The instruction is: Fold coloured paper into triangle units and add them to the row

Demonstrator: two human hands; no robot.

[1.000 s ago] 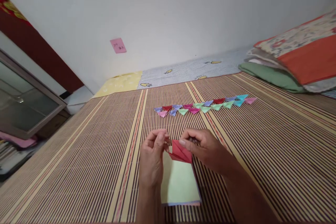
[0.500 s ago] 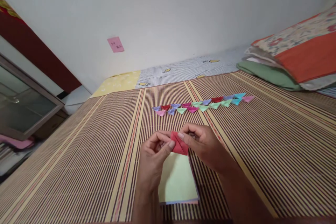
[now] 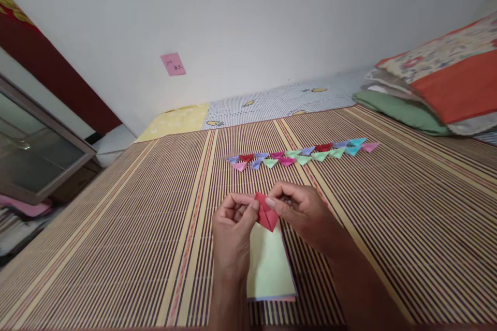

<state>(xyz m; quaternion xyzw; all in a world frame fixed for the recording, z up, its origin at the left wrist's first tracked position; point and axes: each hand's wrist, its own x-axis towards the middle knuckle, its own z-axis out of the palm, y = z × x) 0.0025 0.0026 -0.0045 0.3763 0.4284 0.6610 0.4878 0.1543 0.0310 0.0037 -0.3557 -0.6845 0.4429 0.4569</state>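
A small folded red paper (image 3: 267, 215) is held up between both hands. My left hand (image 3: 236, 217) pinches its left corner with thumb and forefinger, the other fingers curled. On the paper's upper right edge, my right hand (image 3: 297, 209) pinches with thumb and forefinger. Creases cross the face of the red paper. Below it lies a stack of paper sheets (image 3: 269, 269), pale green on top, partly hidden by my left hand and wrist. Beyond the hands, several folded paper triangles (image 3: 287, 161) in pink, red, blue, green and purple lie in two slanting rows.
A striped mat (image 3: 135, 227) spreads under everything. Folded bedding (image 3: 446, 88) is piled at the right, with a green cloth (image 3: 402, 111) beneath. A pink note (image 3: 173, 64) is on the wall. At the left stands a glass-fronted frame (image 3: 42, 150).
The red paper has turned slightly, its lower corner now pointing more downward. My left hand has shifted a little to the right and covers more of the stack's left side.
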